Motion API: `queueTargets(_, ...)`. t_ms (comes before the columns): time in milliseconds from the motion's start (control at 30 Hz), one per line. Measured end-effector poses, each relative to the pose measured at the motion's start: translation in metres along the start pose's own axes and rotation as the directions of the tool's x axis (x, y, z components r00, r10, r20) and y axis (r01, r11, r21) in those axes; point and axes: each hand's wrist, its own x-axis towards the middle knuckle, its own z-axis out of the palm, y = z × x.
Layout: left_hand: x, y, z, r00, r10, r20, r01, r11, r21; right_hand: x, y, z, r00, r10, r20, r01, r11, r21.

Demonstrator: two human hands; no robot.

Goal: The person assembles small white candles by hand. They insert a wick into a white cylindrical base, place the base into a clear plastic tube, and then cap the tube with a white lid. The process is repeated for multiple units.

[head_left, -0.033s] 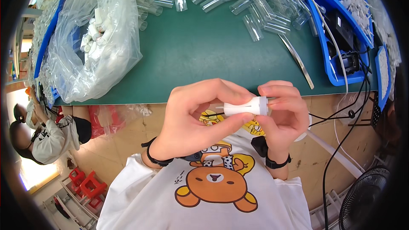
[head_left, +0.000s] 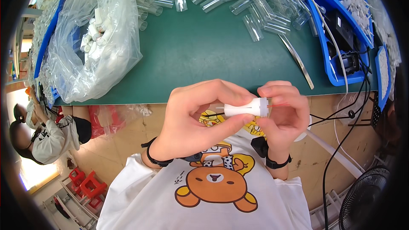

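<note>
Between the thumb and fingers of my left hand (head_left: 200, 117) is a small white plastic cylinder (head_left: 243, 107), held lengthwise just past the table's near edge. A thin pale prong sticks out of its left end. The right end carries a greyish-white round cap (head_left: 263, 107), and thin red wires (head_left: 279, 105) run from it into the curl of my right hand (head_left: 285, 113). My right thumb and fingertips close around that capped end. The right palm is partly hidden by the curled fingers.
Clear tubes (head_left: 253, 27) lie heaped at the green table's (head_left: 191, 64) back. Metal tweezers (head_left: 297, 59) rest at right, by blue trays (head_left: 355, 78) and cables. A clear plastic bag (head_left: 115, 70) of white parts stands left. Another person (head_left: 55, 136) sits beyond; a black fan (head_left: 364, 198) is lower right.
My right fingers have shifted slightly around the capped end, and the red wires show more plainly. The left hand and the cylinder have hardly moved.
</note>
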Motion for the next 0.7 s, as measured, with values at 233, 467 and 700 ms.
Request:
queueTargets(233, 0.001, 0.011, -0.004, 0.994, 0.023, 0.108, -0.044, 0.978, 0.205, 0.005, -0.007, -0.012, 0.974, 0.161, 0.158, -0.168, 0.985, 0.032)
queueTargets(467, 0.005, 0.013, -0.003, 0.987, -0.027, 0.157, -0.006, 0.978, 0.207, -0.001, -0.008, -0.011, 0.987, 0.127, 0.104, -0.121, 0.991, -0.061)
queueTargets(700, 0.005, 0.011, -0.005, 0.99, -0.045, 0.131, 0.024, 0.987, 0.156, -0.003, -0.009, -0.004, 0.992, 0.128, 0.001, -0.128, 0.992, -0.009)
